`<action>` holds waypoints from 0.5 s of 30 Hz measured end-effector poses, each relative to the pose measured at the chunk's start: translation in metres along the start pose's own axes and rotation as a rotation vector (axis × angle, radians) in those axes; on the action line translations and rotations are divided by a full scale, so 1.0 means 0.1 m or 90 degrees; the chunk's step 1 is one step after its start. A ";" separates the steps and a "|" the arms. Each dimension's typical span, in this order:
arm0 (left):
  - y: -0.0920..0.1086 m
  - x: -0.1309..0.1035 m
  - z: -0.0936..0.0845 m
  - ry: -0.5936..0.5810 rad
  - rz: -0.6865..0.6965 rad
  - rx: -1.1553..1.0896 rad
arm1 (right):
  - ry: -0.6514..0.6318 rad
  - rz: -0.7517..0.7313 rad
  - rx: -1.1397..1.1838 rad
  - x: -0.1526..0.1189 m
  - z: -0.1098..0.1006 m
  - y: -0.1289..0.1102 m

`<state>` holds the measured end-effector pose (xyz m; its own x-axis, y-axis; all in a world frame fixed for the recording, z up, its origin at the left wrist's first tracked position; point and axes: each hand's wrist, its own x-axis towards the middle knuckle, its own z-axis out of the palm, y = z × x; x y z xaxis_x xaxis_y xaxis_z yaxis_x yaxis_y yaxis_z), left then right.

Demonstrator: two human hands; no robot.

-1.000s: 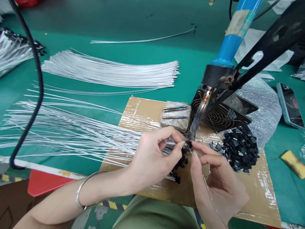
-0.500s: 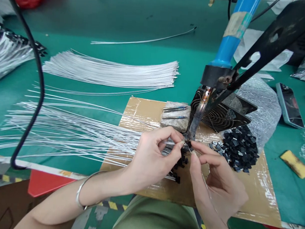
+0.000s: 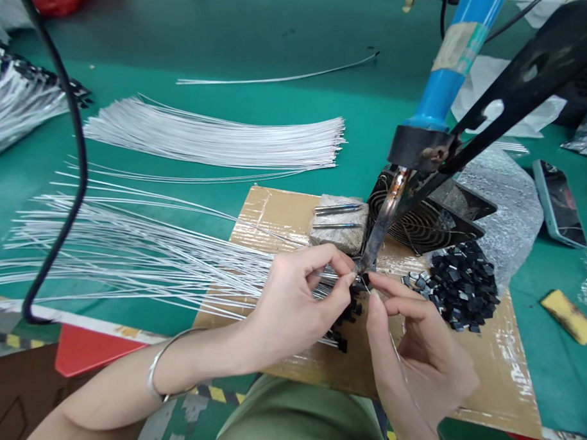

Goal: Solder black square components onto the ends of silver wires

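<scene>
My left hand point(image 3: 310, 304) is closed in a pinch on a white wire, mostly hidden by the fingers, just under the tip of the soldering iron point(image 3: 380, 226). Between thumb and forefinger, my right hand point(image 3: 414, 340) grips a thin strand of solder wire point(image 3: 395, 349), which runs back across the palm. The strand's front end points up at the iron's tip. A small black connector point(image 3: 365, 278) shows between both hands' fingertips. Beneath my left hand lie white wires point(image 3: 176, 261), some ending in black connectors point(image 3: 342, 345).
A blue-handled iron hangs in a black stand point(image 3: 524, 93). Behind it sits a fan point(image 3: 423, 218). Loose black connectors point(image 3: 464, 284) are piled on the cardboard point(image 3: 490, 374). A block point(image 3: 338, 231) holds metal tips. Further out are a wire bundle point(image 3: 219, 137), a phone point(image 3: 558, 203) and a yellow sponge point(image 3: 568, 316).
Both hands stay almost in place, pinched beneath the iron's tip. The whole view has shifted very slightly; nothing is let go or picked up.
</scene>
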<state>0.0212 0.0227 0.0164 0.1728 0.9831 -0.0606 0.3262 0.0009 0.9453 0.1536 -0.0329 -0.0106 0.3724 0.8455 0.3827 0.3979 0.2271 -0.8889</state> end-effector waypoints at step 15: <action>0.01 -0.01 0.00 0.009 0.019 0.016 | 0.014 -0.016 -0.010 0.01 0.03 -0.01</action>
<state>0.0219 0.0212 0.0177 0.1698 0.9851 -0.0272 0.3443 -0.0334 0.9383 0.1512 -0.0311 -0.0097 0.3808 0.8285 0.4105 0.4202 0.2404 -0.8750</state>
